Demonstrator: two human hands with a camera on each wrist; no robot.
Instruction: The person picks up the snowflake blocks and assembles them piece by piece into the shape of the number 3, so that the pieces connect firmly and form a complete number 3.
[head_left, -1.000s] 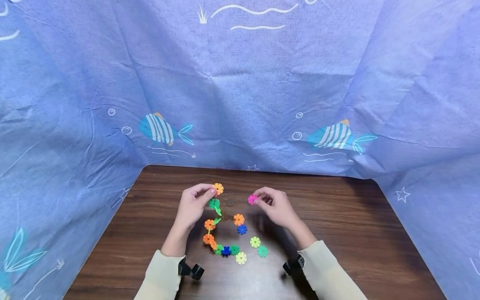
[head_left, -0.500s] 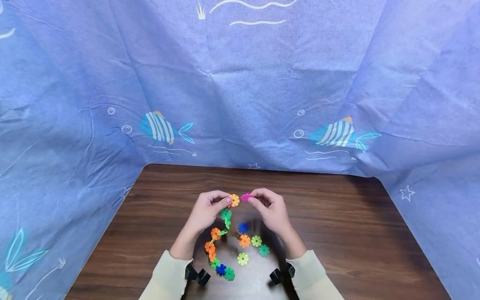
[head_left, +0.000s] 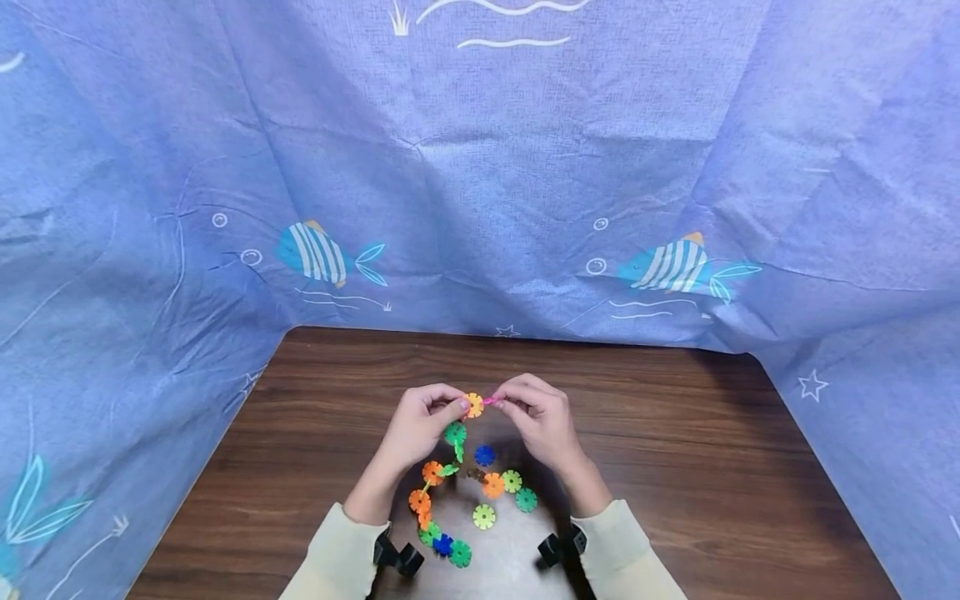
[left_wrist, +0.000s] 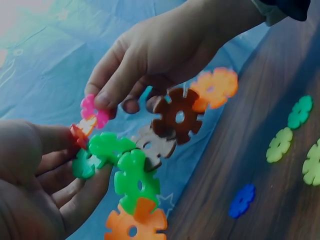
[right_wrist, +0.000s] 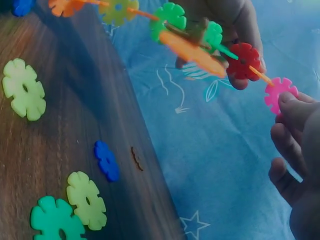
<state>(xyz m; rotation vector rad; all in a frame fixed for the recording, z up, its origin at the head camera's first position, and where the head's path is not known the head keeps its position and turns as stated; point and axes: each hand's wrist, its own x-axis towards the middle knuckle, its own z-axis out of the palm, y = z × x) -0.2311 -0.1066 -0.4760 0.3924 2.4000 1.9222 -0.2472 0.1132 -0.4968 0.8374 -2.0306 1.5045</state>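
My left hand [head_left: 420, 425] pinches the upper end of a chain of interlocking plastic snowflake discs, by a red disc [right_wrist: 244, 61] next to a light orange disc [head_left: 474, 405]. Green, orange and blue discs [head_left: 443, 545] hang below it in a curve. A side branch holds a grey disc [left_wrist: 154, 145], a brown disc [left_wrist: 178, 116] and another orange disc [left_wrist: 215, 89]. Between thumb and fingertip, my right hand [head_left: 540, 417] pinches a pink snowflake disc [right_wrist: 281, 95]. The pink disc meets the light orange disc's edge; how deep the slots sit cannot be told.
Loose discs lie on the dark wooden table [head_left: 675, 467]: a blue one [head_left: 484, 455], two yellow-green ones [head_left: 512, 481] and a green one [head_left: 527, 500]. A blue fish-patterned cloth [head_left: 480, 208] hangs behind the table and at both sides.
Both hands have come together, the left moving right with the chain and the right moving left. The pink disc has turned edge-on and now meets the light orange disc.
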